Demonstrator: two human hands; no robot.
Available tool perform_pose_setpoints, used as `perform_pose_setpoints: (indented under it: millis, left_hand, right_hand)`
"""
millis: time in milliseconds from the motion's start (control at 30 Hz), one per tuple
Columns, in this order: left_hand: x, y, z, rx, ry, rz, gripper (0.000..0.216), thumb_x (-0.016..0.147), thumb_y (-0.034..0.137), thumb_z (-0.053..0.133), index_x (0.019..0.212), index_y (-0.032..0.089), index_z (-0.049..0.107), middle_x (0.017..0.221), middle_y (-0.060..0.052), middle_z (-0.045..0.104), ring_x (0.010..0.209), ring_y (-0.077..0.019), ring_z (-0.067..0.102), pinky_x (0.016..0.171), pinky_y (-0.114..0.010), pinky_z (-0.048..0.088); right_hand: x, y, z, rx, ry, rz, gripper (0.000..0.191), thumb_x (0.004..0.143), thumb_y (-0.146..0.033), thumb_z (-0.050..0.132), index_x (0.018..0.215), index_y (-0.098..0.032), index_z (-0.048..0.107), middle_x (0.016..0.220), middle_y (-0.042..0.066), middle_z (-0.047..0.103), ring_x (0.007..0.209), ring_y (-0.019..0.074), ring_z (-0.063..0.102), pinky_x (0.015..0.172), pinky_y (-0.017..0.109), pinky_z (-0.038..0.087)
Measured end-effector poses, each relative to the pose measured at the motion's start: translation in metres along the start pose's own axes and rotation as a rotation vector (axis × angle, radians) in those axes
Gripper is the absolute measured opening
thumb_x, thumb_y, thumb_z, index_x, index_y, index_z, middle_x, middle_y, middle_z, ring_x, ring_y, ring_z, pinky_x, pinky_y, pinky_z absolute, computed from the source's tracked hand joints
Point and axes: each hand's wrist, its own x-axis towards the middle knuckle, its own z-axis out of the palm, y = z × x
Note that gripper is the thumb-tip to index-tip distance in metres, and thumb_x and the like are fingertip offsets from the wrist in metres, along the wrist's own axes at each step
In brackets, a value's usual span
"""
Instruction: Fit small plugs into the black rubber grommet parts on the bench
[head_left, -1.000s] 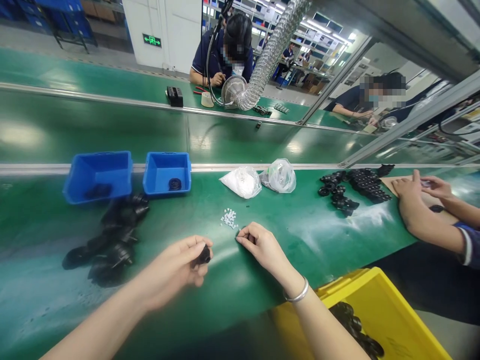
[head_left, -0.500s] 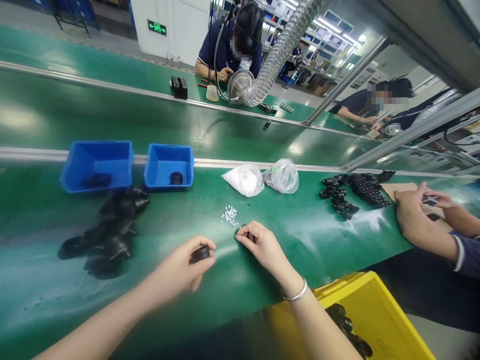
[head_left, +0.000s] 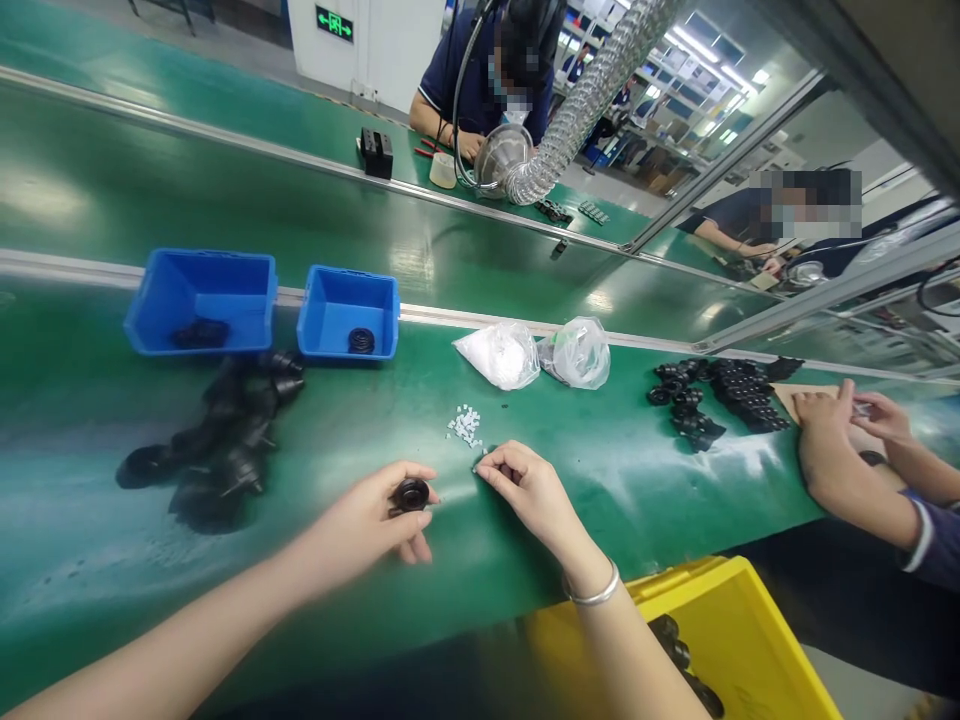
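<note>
My left hand (head_left: 386, 512) is closed around a small black ring-shaped part (head_left: 411, 495), whose round opening faces up toward me. To its right, my right hand (head_left: 529, 490) has thumb and forefinger pinched together just above the green tabletop (head_left: 600, 540). A tiny pale bit shows at those fingertips, apparently a small white piece (head_left: 475, 469). Right beyond them lies a loose pile of small white pieces (head_left: 465, 426). Many black round parts (head_left: 232, 450), blurred, are spread on the table left of my left hand.
Two blue bins (head_left: 201, 340) (head_left: 349, 345) with black rings stand at the back left. Plastic bags (head_left: 502, 358) (head_left: 581, 355) lie beyond the pile. Black parts (head_left: 742, 392) and a co-worker's hands (head_left: 840, 440) are at right. A yellow crate (head_left: 757, 640) sits below the table edge.
My left hand has turned the black part so its round opening now faces me. My right hand stays pinched near the white pile. The view has shifted slightly.
</note>
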Motion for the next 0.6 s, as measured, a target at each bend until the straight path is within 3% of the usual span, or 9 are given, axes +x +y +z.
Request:
perform_pose_setpoints:
  millis: [133,267,333,467,600]
  left_hand:
    - [0.001,-0.005,0.0,0.017,-0.002,0.032,0.031,0.084,0.028,0.057,0.113,0.021,0.048,0.118,-0.009,0.054,0.095,-0.0245,0.068,0.082,-0.038,0.051]
    - [0.004,-0.012,-0.001,0.09,-0.004,0.091,0.029,0.085,0.025,0.056,0.113,0.023,0.049,0.112,-0.006,0.059,0.103,-0.0248,0.065,0.083,-0.034,0.048]
    - [0.004,-0.014,-0.001,0.163,0.023,0.116,0.031,0.084,0.025,0.055,0.115,0.024,0.049,0.104,-0.004,0.062,0.098,-0.023,0.066,0.079,-0.031,0.047]
    - [0.001,-0.008,0.001,0.447,0.125,0.128,0.033,0.083,0.024,0.052,0.117,0.025,0.052,0.076,0.002,0.058,0.07,-0.0179,0.061,0.066,-0.029,0.044]
    - [-0.002,-0.003,0.003,0.569,0.168,0.162,0.039,0.082,0.019,0.05,0.121,0.023,0.052,0.082,0.0,0.057,0.074,-0.0182,0.057,0.071,-0.031,0.045]
  right_hand:
    - [0.001,0.001,0.001,-0.019,-0.003,-0.024,0.016,0.09,-0.029,0.056,0.083,-0.02,0.066,0.081,0.003,0.062,0.073,0.0156,0.057,0.066,0.028,0.045]
    - [-0.003,-0.016,0.006,-0.014,0.046,-0.094,0.013,0.09,-0.025,0.057,0.081,-0.02,0.065,0.075,0.002,0.059,0.065,0.0134,0.053,0.06,0.026,0.043]
    - [-0.007,-0.03,0.013,0.018,0.071,-0.181,0.01,0.09,-0.022,0.057,0.083,-0.02,0.064,0.075,0.002,0.059,0.067,0.0133,0.054,0.06,0.026,0.044]
    - [-0.015,-0.05,0.033,-0.072,0.107,-0.417,0.008,0.09,-0.016,0.055,0.093,-0.019,0.062,0.082,0.004,0.06,0.077,0.0158,0.056,0.068,0.029,0.048]
    - [-0.018,-0.051,0.047,-0.257,0.131,-0.553,0.016,0.088,-0.01,0.055,0.102,-0.016,0.059,0.086,0.008,0.061,0.08,0.0182,0.055,0.07,0.033,0.049]
